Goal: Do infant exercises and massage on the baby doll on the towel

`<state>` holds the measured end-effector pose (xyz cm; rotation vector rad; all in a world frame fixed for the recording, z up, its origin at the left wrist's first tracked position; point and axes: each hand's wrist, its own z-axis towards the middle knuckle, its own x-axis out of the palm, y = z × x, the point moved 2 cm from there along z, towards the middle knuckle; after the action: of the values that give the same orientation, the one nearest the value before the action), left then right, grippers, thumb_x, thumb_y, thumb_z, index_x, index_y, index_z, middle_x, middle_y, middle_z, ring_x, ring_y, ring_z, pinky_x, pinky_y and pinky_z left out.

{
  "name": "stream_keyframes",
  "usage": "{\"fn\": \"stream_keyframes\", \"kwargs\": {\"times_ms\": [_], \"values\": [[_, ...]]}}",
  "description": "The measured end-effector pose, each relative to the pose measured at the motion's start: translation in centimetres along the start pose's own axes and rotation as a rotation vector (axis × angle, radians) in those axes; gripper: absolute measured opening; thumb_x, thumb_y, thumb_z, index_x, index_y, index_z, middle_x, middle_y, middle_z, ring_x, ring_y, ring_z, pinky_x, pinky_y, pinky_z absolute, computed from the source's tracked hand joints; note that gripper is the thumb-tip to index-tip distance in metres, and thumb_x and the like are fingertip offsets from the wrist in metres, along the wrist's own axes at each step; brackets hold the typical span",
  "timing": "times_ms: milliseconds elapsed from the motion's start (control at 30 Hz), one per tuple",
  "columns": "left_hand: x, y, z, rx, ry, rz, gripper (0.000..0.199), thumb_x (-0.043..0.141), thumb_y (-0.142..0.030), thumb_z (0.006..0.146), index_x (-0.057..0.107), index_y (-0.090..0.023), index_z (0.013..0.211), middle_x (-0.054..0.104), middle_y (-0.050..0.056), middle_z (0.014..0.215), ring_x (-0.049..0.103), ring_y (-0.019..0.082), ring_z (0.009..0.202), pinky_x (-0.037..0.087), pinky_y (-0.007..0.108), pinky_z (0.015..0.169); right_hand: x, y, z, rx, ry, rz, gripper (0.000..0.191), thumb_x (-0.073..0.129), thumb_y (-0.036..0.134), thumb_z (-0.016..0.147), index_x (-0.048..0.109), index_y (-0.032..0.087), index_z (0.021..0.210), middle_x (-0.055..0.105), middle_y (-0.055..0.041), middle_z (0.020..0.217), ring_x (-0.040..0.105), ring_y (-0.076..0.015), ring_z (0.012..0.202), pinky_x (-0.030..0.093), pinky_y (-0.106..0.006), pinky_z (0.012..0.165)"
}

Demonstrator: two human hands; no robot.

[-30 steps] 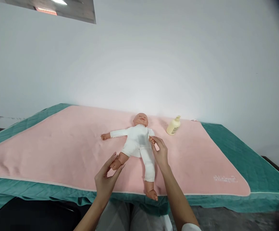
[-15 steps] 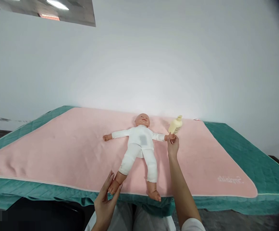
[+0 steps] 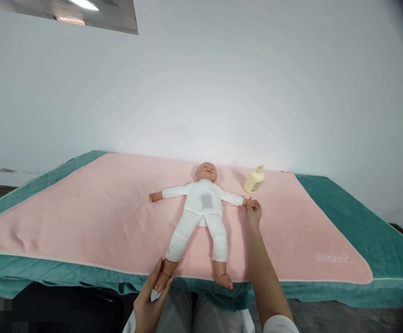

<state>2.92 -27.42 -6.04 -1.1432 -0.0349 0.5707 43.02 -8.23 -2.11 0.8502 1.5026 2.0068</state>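
A baby doll (image 3: 194, 192) with a white cloth body lies face up, its head away from me and its limbs spread. My left hand (image 3: 149, 298) has the doll's foot on the left (image 3: 162, 281) between thumb and fingers, at the near edge. Farther off to the right, my right hand (image 3: 254, 214) is closed on the doll's small hand (image 3: 252, 202), its arm stretched out sideways. Just beyond that hand stands a pale yellow pump bottle (image 3: 254, 180). The doll's other foot (image 3: 224, 280) rests untouched at the mat's front edge.
Beneath the doll is a pink mat (image 3: 93, 217) on a green quilted cover (image 3: 347, 217). A white wall (image 3: 222, 83) rises behind the bed. At the lower left is a dark seat (image 3: 65, 310), below the cover's edge.
The doll's leg on the left has shifted a little toward me with my left hand. My right hand has moved slightly right and nearer, drawing the doll's arm out straighter.
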Motion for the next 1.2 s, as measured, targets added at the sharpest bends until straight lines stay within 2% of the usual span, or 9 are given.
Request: {"fn": "stream_keyframes", "kwargs": {"times_ms": [133,333,500,633,767,900,1100,1200], "values": [[0.1,0.0,-0.1,-0.043,-0.008,-0.021,0.050,0.077,-0.039,0.074,0.069,-0.023,0.120,0.071,0.007,0.120,0.069,0.028,0.107,0.052,0.041,0.102,-0.1,0.2,-0.3,0.067,-0.035,-0.024,0.041,0.070,0.043,0.072,0.054,0.020,0.102,0.065,0.0001,0.090,0.064,-0.0163,0.082,0.054,-0.030,0.074],[0.3,-0.3,-0.3,-0.131,0.001,-0.073,0.052,0.077,-0.042,0.075,0.067,-0.024,0.123,0.069,0.007,0.125,0.066,0.028,0.113,0.052,0.040,0.103,0.3,1.1,-0.9,0.076,-0.045,-0.031,0.041,0.068,0.051,0.077,0.056,0.018,0.098,0.065,-0.0022,0.089,0.064,-0.0174,0.083,0.054,-0.033,0.079],[0.1,-0.1,-0.2,-0.147,0.025,-0.125,0.050,0.079,-0.040,0.073,0.070,-0.023,0.119,0.071,0.006,0.120,0.069,0.028,0.108,0.054,0.040,0.100,0.3,1.4,-1.1,0.091,-0.104,0.012,0.055,0.071,0.053,0.075,0.055,0.018,0.114,0.065,-0.0072,0.110,0.066,-0.0199,0.100,0.054,-0.038,0.092],[-0.1,-0.2,-0.2,-0.192,0.026,-0.141,0.051,0.081,-0.040,0.071,0.071,-0.024,0.118,0.072,0.006,0.119,0.069,0.029,0.108,0.055,0.040,0.099,0.5,2.2,-1.7,0.059,-0.127,0.036,0.065,0.071,0.054,0.075,0.052,0.019,0.127,0.061,-0.0099,0.125,0.064,-0.0220,0.111,0.054,-0.038,0.095],[0.0,-0.8,0.0,-0.183,-0.016,-0.190,0.051,0.082,-0.040,0.069,0.072,-0.024,0.117,0.072,0.006,0.119,0.069,0.030,0.107,0.055,0.042,0.100,1.1,4.3,-3.6,-0.076,-0.111,0.007,0.061,0.066,0.050,0.081,0.052,0.020,0.132,0.057,-0.0120,0.136,0.058,-0.0240,0.122,0.049,-0.042,0.103],[0.5,-1.9,0.6,-0.180,-0.055,-0.244,0.050,0.083,-0.039,0.069,0.073,-0.023,0.115,0.072,0.006,0.118,0.069,0.031,0.106,0.054,0.044,0.101,1.6,5.7,-6.6,-0.255,-0.075,-0.132,0.052,0.059,0.044,0.088,0.053,0.019,0.132,0.057,-0.0151,0.138,0.057,-0.0257,0.124,0.050,-0.047,0.102],[1.4,-4.1,2.6,-0.188,-0.077,-0.272,0.051,0.082,-0.038,0.071,0.071,-0.021,0.117,0.071,0.008,0.120,0.068,0.031,0.110,0.053,0.047,0.103,3.0,6.8,-9.6,-0.694,0.193,-0.281,0.034,0.055,0.028,0.093,0.061,0.022,0.126,0.068,-0.0113,0.124,0.064,-0.0235,0.118,0.054,-0.048,0.100],[1.9,-5.1,3.6,-0.180,-0.060,-0.267,0.052,0.080,-0.039,0.073,0.069,-0.021,0.120,0.070,0.008,0.123,0.066,0.031,0.113,0.052,0.047,0.103,4.1,8.2,-10.5,-0.850,0.317,-0.275,0.031,0.054,0.021,0.094,0.065,0.025,0.122,0.070,-0.0082,0.122,0.066,-0.0223,0.115,0.057,-0.046,0.099]]}}
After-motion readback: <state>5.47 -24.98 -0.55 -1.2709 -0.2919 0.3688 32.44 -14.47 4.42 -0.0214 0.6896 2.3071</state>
